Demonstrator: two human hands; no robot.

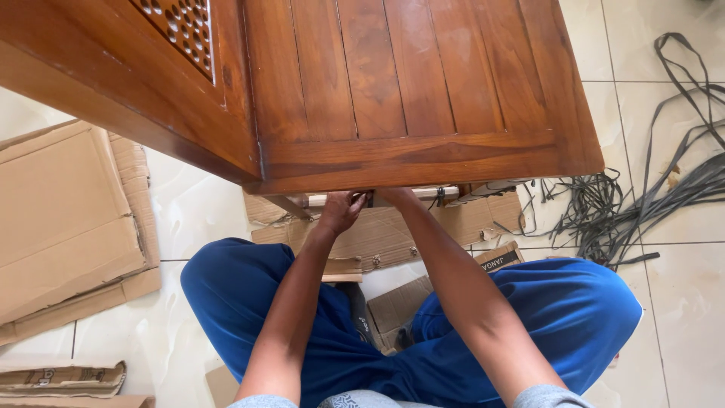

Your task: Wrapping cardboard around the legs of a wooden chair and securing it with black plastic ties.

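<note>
A person in blue trousers sits cross-legged on the tiled floor [680, 302], both arms reaching toward twelve o'clock under a brown wooden cabinet [393, 91]. The left hand [341, 210] curls closed around something just under the cabinet's lower edge; what it grips is hidden. The right hand [394, 196] disappears under the same edge, so I cannot tell its state. A pale bar [430, 194] shows there. Flattened cardboard [60, 219] lies at nine o'clock, dark straps [642, 196] at three o'clock. Work under the cabinet appears mid-way; loose screws [375, 261] rest on cardboard.
</note>
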